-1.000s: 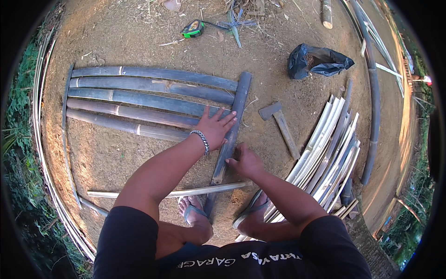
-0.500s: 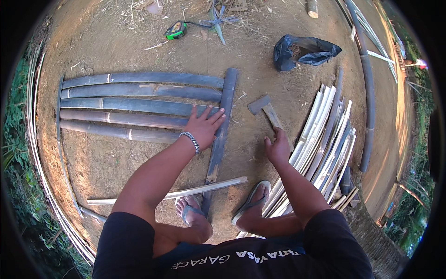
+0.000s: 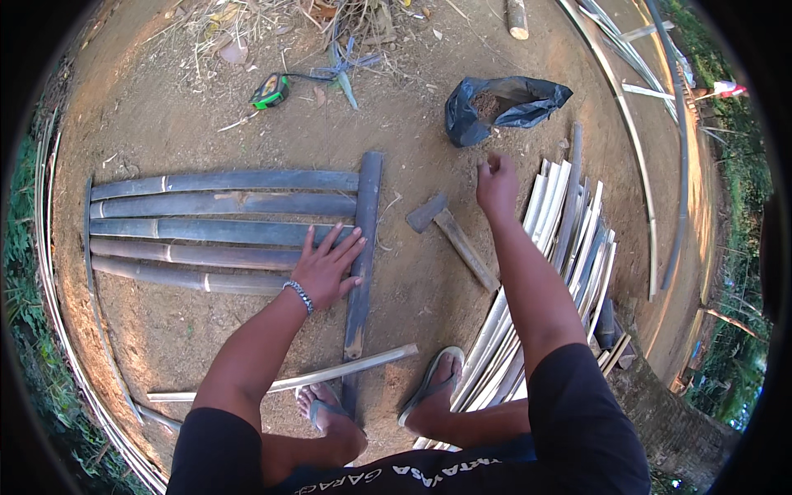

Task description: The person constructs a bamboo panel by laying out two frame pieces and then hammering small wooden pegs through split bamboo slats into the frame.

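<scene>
So far I have five split bamboo slats (image 3: 223,231) laid side by side on the bare dirt ground (image 3: 412,280), running left to right, and one crosspiece slat (image 3: 363,247) set square across their right ends. My left hand (image 3: 326,268) lies flat and spread wide on that crosspiece where it meets the lower slats, pinning it. My right hand (image 3: 497,183) is up in the air beyond the hammer (image 3: 450,235), fingers curled loosely, near the mouth of the black plastic bag (image 3: 495,106); I cannot tell whether anything small sits in it. I see no fastening at any joint, so I judge the crosspiece only placed, with the fixing left to do.

Counting: five long slats, one crosspiece, one hammer lying untouched just right of it, one black bag, one green tape measure (image 3: 271,91) toward the far edge, one pale thin strip (image 3: 289,381) by my feet, and a stack of pale strips (image 3: 553,272) at my right, too many to count.
</scene>
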`<action>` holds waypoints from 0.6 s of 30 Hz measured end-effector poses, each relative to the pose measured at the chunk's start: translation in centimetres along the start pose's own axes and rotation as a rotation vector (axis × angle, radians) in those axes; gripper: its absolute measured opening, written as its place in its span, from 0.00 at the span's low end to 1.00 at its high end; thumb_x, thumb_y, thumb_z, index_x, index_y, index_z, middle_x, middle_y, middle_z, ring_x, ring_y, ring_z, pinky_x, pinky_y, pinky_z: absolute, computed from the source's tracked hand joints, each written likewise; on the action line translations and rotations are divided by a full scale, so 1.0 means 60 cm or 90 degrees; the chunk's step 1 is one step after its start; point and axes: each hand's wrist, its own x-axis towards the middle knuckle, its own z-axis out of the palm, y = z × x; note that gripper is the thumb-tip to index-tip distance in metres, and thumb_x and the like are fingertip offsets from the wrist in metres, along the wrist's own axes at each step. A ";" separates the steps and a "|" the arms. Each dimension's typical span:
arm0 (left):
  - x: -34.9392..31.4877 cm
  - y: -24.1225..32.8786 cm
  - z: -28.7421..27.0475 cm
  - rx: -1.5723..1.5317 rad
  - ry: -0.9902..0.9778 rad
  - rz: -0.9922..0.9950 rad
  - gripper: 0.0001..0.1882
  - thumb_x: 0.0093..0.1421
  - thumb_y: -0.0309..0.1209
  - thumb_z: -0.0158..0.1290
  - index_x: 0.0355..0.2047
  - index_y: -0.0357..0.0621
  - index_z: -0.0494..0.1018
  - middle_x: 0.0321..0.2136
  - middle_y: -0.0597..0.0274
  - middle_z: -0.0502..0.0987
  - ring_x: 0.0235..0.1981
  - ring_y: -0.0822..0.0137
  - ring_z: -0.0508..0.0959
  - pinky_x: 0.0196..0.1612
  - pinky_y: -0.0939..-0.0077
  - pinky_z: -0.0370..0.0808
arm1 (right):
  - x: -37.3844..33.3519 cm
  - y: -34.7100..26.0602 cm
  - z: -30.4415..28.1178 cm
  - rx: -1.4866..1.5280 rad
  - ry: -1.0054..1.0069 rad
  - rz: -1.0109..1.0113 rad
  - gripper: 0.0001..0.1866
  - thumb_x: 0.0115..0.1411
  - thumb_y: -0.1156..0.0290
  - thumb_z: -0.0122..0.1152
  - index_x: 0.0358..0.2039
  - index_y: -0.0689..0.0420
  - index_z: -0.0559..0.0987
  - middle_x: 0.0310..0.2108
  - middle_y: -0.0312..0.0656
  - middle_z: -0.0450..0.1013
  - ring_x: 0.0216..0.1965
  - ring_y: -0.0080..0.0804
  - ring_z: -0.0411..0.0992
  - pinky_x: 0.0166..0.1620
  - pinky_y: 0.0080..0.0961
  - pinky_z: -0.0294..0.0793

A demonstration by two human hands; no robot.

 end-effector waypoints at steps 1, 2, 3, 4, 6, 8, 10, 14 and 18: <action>0.000 0.001 0.006 -0.007 0.009 -0.006 0.41 0.67 0.56 0.51 0.75 0.56 0.55 0.77 0.69 0.52 0.78 0.56 0.47 0.76 0.34 0.35 | 0.036 0.001 0.010 0.004 -0.014 0.000 0.15 0.61 0.68 0.68 0.46 0.60 0.82 0.39 0.53 0.80 0.40 0.50 0.80 0.46 0.41 0.78; 0.003 0.002 0.010 -0.008 0.016 -0.008 0.41 0.67 0.57 0.51 0.75 0.57 0.55 0.77 0.69 0.52 0.78 0.57 0.47 0.76 0.34 0.35 | 0.070 0.006 0.017 0.006 -0.029 0.002 0.14 0.60 0.68 0.68 0.45 0.60 0.82 0.38 0.53 0.81 0.40 0.49 0.80 0.46 0.40 0.78; 0.005 0.004 0.013 -0.011 0.021 -0.011 0.41 0.67 0.57 0.51 0.75 0.57 0.56 0.77 0.70 0.53 0.78 0.57 0.47 0.76 0.34 0.35 | 0.098 0.014 0.025 0.006 -0.045 0.004 0.13 0.60 0.68 0.67 0.44 0.59 0.83 0.38 0.52 0.82 0.40 0.49 0.81 0.46 0.39 0.78; 0.004 0.004 0.013 -0.012 0.027 -0.016 0.41 0.66 0.58 0.52 0.75 0.57 0.56 0.76 0.70 0.53 0.78 0.57 0.47 0.76 0.34 0.35 | 0.123 0.018 0.037 -0.003 -0.051 0.012 0.13 0.60 0.67 0.67 0.44 0.58 0.84 0.38 0.52 0.82 0.41 0.49 0.81 0.47 0.39 0.78; 0.003 0.003 0.015 -0.016 0.023 -0.024 0.41 0.66 0.58 0.52 0.74 0.58 0.57 0.76 0.70 0.54 0.78 0.57 0.48 0.76 0.34 0.35 | 0.166 0.028 0.062 -0.020 -0.067 0.029 0.13 0.60 0.65 0.67 0.44 0.55 0.85 0.39 0.51 0.83 0.43 0.49 0.81 0.49 0.39 0.79; 0.014 0.008 0.017 -0.025 0.026 -0.017 0.41 0.65 0.59 0.52 0.74 0.59 0.58 0.76 0.71 0.55 0.78 0.57 0.48 0.76 0.34 0.35 | 0.212 0.065 0.079 -0.099 -0.022 0.014 0.15 0.59 0.62 0.67 0.45 0.53 0.86 0.40 0.50 0.83 0.43 0.48 0.82 0.49 0.39 0.79; 0.009 0.005 0.017 -0.025 0.020 -0.026 0.41 0.65 0.59 0.52 0.74 0.59 0.58 0.76 0.71 0.56 0.77 0.57 0.48 0.76 0.34 0.35 | 0.224 0.061 0.103 -0.124 -0.018 0.044 0.15 0.59 0.61 0.67 0.45 0.52 0.86 0.41 0.50 0.84 0.45 0.48 0.82 0.50 0.39 0.79; 0.006 0.001 0.017 -0.018 0.017 -0.030 0.41 0.65 0.59 0.52 0.73 0.59 0.59 0.75 0.71 0.56 0.77 0.57 0.49 0.76 0.34 0.35 | 0.240 0.055 0.128 -0.108 -0.024 0.155 0.14 0.59 0.60 0.67 0.44 0.49 0.86 0.43 0.48 0.84 0.50 0.49 0.81 0.54 0.40 0.78; 0.008 0.002 0.020 -0.002 0.018 -0.028 0.41 0.65 0.61 0.51 0.73 0.60 0.60 0.75 0.72 0.57 0.77 0.58 0.49 0.76 0.33 0.35 | 0.254 0.068 0.135 -0.076 -0.030 0.208 0.14 0.59 0.59 0.67 0.44 0.46 0.86 0.43 0.46 0.84 0.49 0.48 0.81 0.54 0.38 0.78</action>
